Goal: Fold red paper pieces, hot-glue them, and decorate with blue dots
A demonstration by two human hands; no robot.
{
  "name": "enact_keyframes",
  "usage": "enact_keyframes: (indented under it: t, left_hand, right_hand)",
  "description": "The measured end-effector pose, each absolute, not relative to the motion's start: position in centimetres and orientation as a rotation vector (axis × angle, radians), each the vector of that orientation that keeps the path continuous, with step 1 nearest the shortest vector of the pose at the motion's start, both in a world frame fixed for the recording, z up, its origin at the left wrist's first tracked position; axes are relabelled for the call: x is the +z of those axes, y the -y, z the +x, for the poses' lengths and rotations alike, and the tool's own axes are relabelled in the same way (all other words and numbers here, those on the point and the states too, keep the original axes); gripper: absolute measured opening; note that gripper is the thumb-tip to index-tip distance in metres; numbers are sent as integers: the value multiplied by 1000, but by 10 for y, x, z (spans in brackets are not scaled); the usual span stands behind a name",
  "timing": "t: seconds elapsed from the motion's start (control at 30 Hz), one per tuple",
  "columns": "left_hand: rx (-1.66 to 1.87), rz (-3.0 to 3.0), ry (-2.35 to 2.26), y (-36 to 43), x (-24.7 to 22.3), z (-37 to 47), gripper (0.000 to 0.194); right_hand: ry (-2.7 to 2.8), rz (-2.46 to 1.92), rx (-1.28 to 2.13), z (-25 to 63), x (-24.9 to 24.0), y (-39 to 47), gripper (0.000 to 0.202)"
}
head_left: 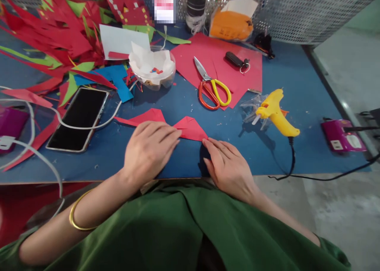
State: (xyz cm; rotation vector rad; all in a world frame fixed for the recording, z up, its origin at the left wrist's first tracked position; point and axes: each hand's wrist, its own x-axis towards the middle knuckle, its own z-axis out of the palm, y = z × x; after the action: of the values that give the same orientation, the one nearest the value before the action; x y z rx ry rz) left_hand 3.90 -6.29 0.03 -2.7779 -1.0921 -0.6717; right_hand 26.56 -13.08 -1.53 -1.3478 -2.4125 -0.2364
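The folded red paper (191, 129) lies on the table (181, 168), on the near side of the scissors (206, 77). It looks light and rather stiff, but it probably creases easily, so gentle holding at the folded edges seems best. The left hand (150, 152) lies over it with straight fingers; its thumb is hidden, so I cannot tell whether it pinches. The right hand (231, 170) touches the corner with fingertips, thumb apart, not gripping. The table's edge runs nearer the body than the scissors; more room appears at their near right, before the glue gun (277, 114).
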Motion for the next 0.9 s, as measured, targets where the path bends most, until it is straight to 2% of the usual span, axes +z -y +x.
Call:
enact_keyframes:
  t: [0.1, 0.27, 0.43, 0.6, 0.9]
  left_hand:
    - [-686, -2748, 1288, 54, 2, 21, 14]
    - [-640, -2825, 1334, 43, -1, 15, 17]
    - [-643, -2797, 1137, 52, -1, 24, 19]
    - [-490, -2800, 945, 71, -3, 31, 28]
    - [-348, -2785, 938, 82, -3, 36, 35]
  right_hand:
    - [2407, -1324, -248, 269, -13, 123, 28]
    - [2379, -1341, -286, 274, -13, 114, 22]
    - [2383, -1331, -206, 266, -11, 116, 37]
    - [2520, -1139, -77, 242, -14, 115, 45]
    - [2570, -1207, -159, 221, -18, 119, 54]
